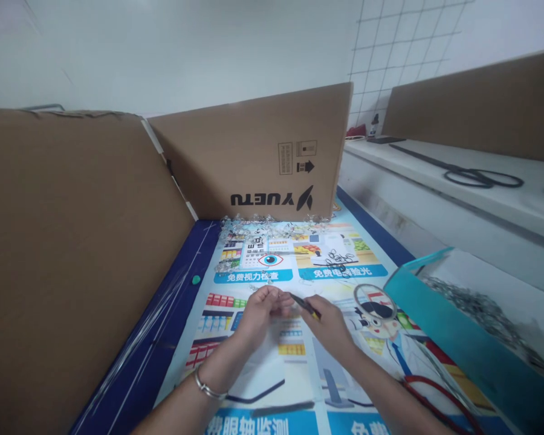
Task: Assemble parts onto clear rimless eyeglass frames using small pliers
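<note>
My left hand (259, 313) is closed in a pinch over the printed poster (263, 374) that covers the table. Its fingertips press together on a small clear piece that I cannot make out. A silver bangle (207, 388) sits on that wrist. My right hand (330, 323) grips a thin dark tool with a yellow part (304, 305), its tip pointing left toward my left fingertips. The two hands nearly touch at the middle of the poster.
Cardboard panels (63, 254) wall the left and the back (258, 157). Small clear parts (254, 232) and black rings (338, 260) lie at the poster's far end. A teal box (453, 335) holding metal pieces stands at the right. Scissors (480, 177) lie on the neighbouring white bench.
</note>
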Demonstrator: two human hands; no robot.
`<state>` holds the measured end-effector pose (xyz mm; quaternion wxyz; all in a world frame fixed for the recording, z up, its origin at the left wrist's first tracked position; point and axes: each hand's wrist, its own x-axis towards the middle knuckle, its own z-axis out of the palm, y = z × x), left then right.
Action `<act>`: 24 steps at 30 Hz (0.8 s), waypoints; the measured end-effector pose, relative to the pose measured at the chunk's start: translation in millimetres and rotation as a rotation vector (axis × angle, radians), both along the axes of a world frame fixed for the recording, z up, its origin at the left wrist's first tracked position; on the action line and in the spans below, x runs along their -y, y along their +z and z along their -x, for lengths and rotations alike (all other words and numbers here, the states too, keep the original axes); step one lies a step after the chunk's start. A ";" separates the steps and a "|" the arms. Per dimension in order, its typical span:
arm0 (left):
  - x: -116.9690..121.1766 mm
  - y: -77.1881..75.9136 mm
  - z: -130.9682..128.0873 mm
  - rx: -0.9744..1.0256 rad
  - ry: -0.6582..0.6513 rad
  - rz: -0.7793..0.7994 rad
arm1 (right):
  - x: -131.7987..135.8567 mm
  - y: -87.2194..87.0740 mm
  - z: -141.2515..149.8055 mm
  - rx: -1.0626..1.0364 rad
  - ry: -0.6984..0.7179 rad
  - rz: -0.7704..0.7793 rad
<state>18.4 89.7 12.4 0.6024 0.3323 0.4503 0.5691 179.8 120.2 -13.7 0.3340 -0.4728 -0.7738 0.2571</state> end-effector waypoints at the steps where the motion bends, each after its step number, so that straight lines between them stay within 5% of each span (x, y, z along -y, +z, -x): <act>1: -2.3 0.7 3.7 0.009 0.000 0.024 | -1.9 -0.3 -2.8 0.063 -0.017 -0.116; 5: -9.7 -0.7 14.5 0.016 -0.004 0.126 | -4.5 5.5 -10.6 0.353 -0.045 -0.500; 9: -10.7 -4.1 16.3 0.022 0.026 0.150 | 1.7 15.0 -10.6 0.538 -0.063 -0.679; 24: -2.4 6.9 4.6 0.079 0.031 0.187 | 7.3 15.1 -13.0 0.682 -0.077 -0.812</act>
